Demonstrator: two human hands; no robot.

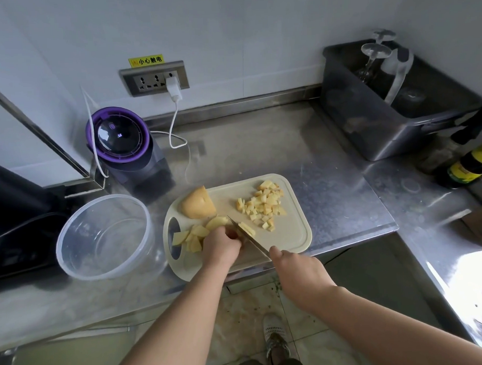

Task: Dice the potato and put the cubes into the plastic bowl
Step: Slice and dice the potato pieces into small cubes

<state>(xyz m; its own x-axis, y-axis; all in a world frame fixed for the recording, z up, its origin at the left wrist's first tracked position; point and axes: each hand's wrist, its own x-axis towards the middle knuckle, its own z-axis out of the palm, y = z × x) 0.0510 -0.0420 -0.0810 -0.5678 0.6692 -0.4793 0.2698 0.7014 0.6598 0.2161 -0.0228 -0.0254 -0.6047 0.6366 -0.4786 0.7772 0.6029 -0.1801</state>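
Observation:
A pale cutting board (pixel 290 229) lies on the steel counter. On its far left sits an uncut potato chunk (pixel 198 204). A heap of potato cubes (pixel 265 203) lies at the board's far right. Potato slices (pixel 194 236) lie near the board's handle hole. My left hand (pixel 223 245) holds potato strips down with curled fingers. My right hand (pixel 297 270) grips the handle of a knife (pixel 248 236), whose blade rests against the strips beside my left fingers. The clear plastic bowl (pixel 73 253) stands left of the board and holds nothing.
A purple-rimmed appliance (pixel 120 137) stands behind the bowl, its white cable (pixel 175 121) plugged into the wall socket. A dark bin (pixel 382 117) with glasses sits at the back right. Bottles (pixel 468 163) stand at the right. A dark appliance (pixel 14 217) is at the left edge.

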